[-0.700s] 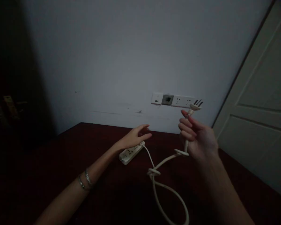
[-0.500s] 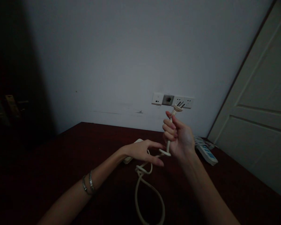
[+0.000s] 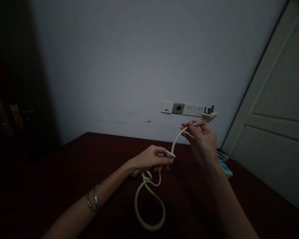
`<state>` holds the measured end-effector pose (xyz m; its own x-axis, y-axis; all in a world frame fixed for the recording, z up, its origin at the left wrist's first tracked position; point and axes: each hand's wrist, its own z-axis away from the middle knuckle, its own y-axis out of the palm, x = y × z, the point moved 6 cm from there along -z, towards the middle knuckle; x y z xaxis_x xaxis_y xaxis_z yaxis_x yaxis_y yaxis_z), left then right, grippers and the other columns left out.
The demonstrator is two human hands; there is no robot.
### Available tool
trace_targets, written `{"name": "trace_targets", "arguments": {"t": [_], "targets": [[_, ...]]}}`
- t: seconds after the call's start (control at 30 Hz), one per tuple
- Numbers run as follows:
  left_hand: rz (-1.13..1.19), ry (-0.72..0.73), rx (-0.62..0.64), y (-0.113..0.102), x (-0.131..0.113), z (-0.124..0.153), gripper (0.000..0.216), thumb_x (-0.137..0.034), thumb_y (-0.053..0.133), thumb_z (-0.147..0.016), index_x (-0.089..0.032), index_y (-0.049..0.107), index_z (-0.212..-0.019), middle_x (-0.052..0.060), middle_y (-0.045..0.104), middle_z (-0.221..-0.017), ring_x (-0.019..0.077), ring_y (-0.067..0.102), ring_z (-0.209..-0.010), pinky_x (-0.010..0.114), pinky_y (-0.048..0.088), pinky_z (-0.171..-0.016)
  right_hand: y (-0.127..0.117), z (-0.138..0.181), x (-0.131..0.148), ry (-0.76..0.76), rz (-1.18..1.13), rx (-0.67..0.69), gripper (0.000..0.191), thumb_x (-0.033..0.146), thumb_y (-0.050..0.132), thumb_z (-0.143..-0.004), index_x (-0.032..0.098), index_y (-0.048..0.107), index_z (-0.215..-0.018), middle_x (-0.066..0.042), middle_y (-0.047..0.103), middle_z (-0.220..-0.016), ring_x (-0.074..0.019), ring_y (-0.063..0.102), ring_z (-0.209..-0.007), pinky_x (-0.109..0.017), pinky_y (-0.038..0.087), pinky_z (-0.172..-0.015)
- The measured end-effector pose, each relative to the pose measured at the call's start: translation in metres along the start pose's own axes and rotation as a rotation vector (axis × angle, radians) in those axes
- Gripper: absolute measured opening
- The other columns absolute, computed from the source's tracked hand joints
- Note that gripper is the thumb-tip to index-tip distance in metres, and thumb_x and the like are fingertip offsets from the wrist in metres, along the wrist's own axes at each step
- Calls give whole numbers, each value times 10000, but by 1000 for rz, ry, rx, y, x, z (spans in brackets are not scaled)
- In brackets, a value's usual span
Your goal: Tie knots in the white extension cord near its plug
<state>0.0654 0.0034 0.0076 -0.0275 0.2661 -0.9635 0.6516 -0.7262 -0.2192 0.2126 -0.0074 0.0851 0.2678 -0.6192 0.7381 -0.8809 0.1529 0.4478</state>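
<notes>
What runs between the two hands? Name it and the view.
In the head view, a bare stretch of white cord arcs from the left hand, pinching a knot, to the right hand below the plug.

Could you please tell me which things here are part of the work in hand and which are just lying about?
In hand:
- knotted cream power cord, pinched by left hand
- its cream three-pin plug, held up by right hand

Lying about:
- white wall socket panel
- blue-and-white power strip
- dark red wooden table
</notes>
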Motion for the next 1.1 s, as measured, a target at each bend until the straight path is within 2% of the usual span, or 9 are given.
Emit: {"name": "trace_targets", "arguments": {"t": [0.13, 0.2, 0.27, 0.4, 0.6, 0.7, 0.87, 0.97, 1.1], "targets": [[-179, 81, -309, -11, -6, 3, 388, -437, 710, -642, -120, 650, -858, -1, 575, -669, 72, 460, -541, 207, 353, -506, -1, -3, 2, -102, 87, -14, 315, 286, 763, -595, 149, 545, -777, -40, 661, -718, -165, 651, -701, -244, 543, -540], [-235, 96, -386, -12, -11, 6, 372, -458, 687, -661, -116, 654, -802, -2, 558, -649, 81, 458, -569, 209, 342, -522, -1, -5, 1, -151, 116, 2, 307, 292, 753, -612, 151, 534, -775, -30, 651, -707, -170, 657, -706, -257, 557, -551], [-206, 85, -347, -10, -14, 6, 361, -460, 638, -713, -113, 644, -813, 1, 556, -648, 81, 465, -565, 210, 343, -525, -2, -6, 2, -196, 148, 12, 297, 288, 743, -629, 158, 525, -783, -10, 636, -688, -167, 658, -698, -269, 569, -565], [-44, 58, -122, -4, -16, 4, 372, -431, 565, -786, -106, 593, -965, -3, 560, -590, 61, 412, -477, 200, 292, -473, -6, -8, 7, -245, 190, 22, 282, 282, 732, -645, 170, 514, -786, 14, 615, -663, -160, 658, -681, -298, 582, -603], [231, 143, 69, -4, -11, 0, 500, -504, 378, -860, -65, 579, -987, -11, 502, -495, 46, 301, -367, 214, 189, -395, -2, -11, 4, -124, 179, 172, 252, 324, 677, -704, 177, 505, -814, -28, 655, -733, -187, 663, -750, -336, 579, -642], [287, 104, 35, -10, -6, -3, 482, -499, 461, -824, -71, 585, -1007, 3, 524, -551, 53, 372, -395, 211, 223, -402, -4, -14, 0, -108, 183, 192, 243, 333, 664, -717, 176, 501, -806, -38, 662, -747, -187, 662, -759, -337, 578, -650], [313, -34, -194, -30, 1, -2, 348, -399, 611, -756, -55, 635, -801, 28, 536, -607, 63, 464, -481, 224, 329, -488, -7, -15, 4, -192, 296, 174, 250, 342, 667, -714, 179, 507, -816, -14, 633, -706, -173, 655, -693, -327, 580, -616], [305, -61, -184, -33, -2, 0, 342, -403, 594, -774, -65, 644, -795, 45, 559, -657, 56, 466, -485, 221, 315, -486, -6, -13, 8, -241, 370, 181, 236, 344, 654, -728, 184, 508, -822, -8, 624, -705, -157, 645, -661, -311, 581, -599], [304, 5, -93, -32, -8, 1, 379, -413, 503, -837, -63, 646, -811, 58, 569, -674, 63, 469, -477, 218, 315, -470, -4, -12, 8, -216, 370, 184, 245, 347, 672, -709, 179, 530, -817, 0, 613, -663, -153, 637, -620, -294, 581, -548]]}}
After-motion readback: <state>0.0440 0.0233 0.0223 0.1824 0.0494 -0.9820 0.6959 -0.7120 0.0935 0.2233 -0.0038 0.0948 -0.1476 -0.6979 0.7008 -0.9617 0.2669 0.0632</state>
